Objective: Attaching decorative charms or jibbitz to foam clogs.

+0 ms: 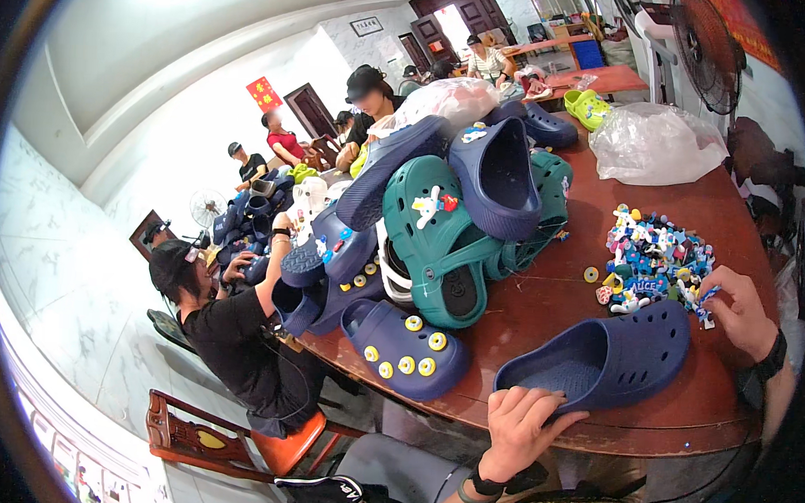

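A navy clog with holes over its toe lies near the table edge in front of me. My left hand is closed around the rim of its heel, thumb and fingers pressing the side. Beside the toe, a heap of small colourful shoe charms is spread on the table. My right hand pinches a small blue-and-white charm at the heap's right edge; the fingers partly cover it. To the left, another navy clog has several yellow-and-white round charms in its holes.
Green clogs and more navy clogs are piled on the red-brown table. A clear plastic bag lies at the far right. A co-worker in black sits at the left, near a wooden chair. Other people sit farther back.
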`<state>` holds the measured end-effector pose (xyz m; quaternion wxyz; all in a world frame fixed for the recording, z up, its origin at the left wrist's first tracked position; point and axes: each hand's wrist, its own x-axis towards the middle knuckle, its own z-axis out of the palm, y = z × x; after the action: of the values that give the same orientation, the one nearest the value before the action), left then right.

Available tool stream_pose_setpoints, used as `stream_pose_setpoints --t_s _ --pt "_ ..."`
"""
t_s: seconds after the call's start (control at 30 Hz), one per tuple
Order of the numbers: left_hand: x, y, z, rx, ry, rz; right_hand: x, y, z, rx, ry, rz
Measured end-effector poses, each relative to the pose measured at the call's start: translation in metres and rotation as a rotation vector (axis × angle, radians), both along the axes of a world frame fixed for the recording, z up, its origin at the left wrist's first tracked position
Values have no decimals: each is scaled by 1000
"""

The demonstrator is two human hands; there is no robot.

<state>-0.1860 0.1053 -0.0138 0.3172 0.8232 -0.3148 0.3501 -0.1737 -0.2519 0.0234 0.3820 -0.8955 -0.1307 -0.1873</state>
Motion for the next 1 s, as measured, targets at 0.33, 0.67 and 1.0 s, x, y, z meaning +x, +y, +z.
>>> stream_pose_setpoints --t_s 0.33,0.67,1.0 --pt "1 0 -1 -2 -5 -6 -13 48 9 -102 -68 377" --pt "0 0 0 -8 -16 -4 -15 61 -8 81 -55 213" --pt "0 1 0 -9 -10 -10 -24 76 6 -264 -345 280"
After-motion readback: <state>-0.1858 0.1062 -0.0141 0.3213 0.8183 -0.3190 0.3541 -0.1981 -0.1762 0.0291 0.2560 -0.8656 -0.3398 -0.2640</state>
